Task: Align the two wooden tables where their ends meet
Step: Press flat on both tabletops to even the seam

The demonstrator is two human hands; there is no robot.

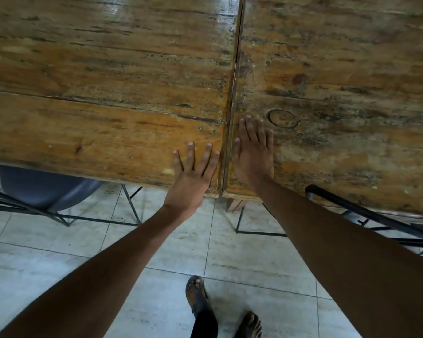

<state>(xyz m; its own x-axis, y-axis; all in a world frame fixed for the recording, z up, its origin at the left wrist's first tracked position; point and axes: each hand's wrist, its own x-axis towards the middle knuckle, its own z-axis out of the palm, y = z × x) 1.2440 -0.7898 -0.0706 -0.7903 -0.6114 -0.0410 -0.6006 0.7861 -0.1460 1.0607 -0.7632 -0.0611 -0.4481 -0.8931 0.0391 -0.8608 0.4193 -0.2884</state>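
Two worn wooden tables stand end to end: the left table point(95, 81) and the right table point(340, 81). A thin dark seam point(233, 93) runs between their ends, from the near edge up to the top of the view. My left hand point(193, 176) lies flat with fingers spread on the left table's near corner, just left of the seam. Flat on the right table, my right hand point(253, 154) rests just right of the seam, a little farther in. Neither hand holds anything. At the near edge the two corners sit almost level.
A blue chair point(47, 189) with a black wire frame is tucked under the left table. Another black chair frame point(366, 213) stands at the right table's near edge. Pale floor tiles point(59, 264) lie below, with my sandalled feet point(198, 296) at the bottom centre.
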